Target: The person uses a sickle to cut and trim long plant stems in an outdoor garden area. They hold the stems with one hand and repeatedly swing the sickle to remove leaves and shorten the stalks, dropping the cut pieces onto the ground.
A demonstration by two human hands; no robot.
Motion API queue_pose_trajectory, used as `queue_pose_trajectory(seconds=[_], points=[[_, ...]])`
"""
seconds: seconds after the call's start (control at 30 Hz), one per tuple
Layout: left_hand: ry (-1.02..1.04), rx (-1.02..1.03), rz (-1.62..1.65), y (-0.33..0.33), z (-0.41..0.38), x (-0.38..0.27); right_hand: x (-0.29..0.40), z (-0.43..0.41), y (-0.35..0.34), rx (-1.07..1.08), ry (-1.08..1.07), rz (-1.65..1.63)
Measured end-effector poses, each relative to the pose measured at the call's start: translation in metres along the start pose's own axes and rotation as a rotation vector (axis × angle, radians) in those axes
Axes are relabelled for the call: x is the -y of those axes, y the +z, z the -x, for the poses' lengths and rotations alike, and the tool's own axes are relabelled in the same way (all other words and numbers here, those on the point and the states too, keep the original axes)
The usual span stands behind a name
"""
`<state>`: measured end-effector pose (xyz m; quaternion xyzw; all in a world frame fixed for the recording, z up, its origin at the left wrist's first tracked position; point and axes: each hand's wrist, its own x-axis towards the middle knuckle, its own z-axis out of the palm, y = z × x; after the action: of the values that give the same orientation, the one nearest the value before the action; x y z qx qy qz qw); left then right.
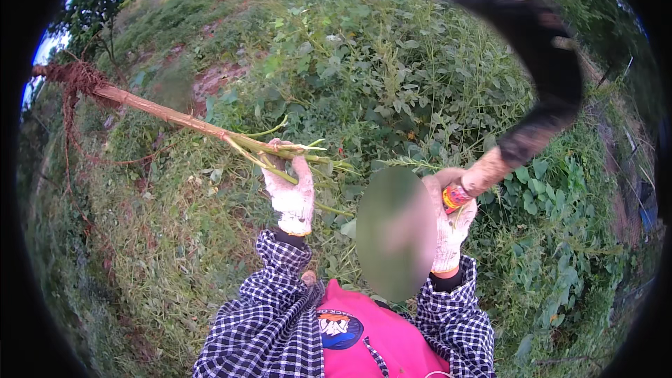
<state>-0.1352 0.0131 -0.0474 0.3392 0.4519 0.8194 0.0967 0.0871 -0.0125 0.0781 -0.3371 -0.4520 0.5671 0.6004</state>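
My left hand [290, 191], in a whitish knitted glove, grips the cut green stems at the thin end of an uprooted plant stalk [173, 115]. Its root ball [81, 77], with reddish soil and long trailing roots, points to the upper left. My right hand [452, 218], gloved alike, is closed on the wooden handle [488, 172] of a sickle, with a red and yellow label on the handle's end. The sickle's dark curved blade [556, 58] arcs up and over to the left, blurred. A blurred oval hides the area just left of my right hand.
Dense leafy weeds [378, 63] stand in front of me. Flattened, cut greenery [199, 252] covers the ground at the left. A mesh fence [632, 194] runs along the far right. Trees [105, 5] rise at the upper left.
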Motion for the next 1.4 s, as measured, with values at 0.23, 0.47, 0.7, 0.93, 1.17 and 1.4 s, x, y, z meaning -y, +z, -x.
queue_pose_trajectory(seconds=[0.23,0.47,0.7,0.93,1.17,1.4], points=[[0.043,-0.096,0.074,0.006,-0.015,-0.032,-0.162,0.064,-0.112,0.427,0.781,1.020],[-0.032,0.102,0.103,-0.002,-0.008,-0.001,-0.145,0.069,-0.168,0.129,0.338,0.867],[-0.126,0.226,0.160,0.022,0.050,-0.004,-0.082,0.009,-0.072,0.132,0.052,0.607],[-0.278,0.467,0.065,0.015,0.095,-0.010,-0.119,0.004,-0.067,0.236,0.110,0.449],[-0.314,0.846,0.002,-0.013,0.060,-0.035,-0.101,0.018,-0.053,0.041,0.349,-0.005],[-0.701,0.188,0.897,-0.024,-0.031,-0.008,-0.109,0.038,-0.103,-0.002,0.187,0.359]])
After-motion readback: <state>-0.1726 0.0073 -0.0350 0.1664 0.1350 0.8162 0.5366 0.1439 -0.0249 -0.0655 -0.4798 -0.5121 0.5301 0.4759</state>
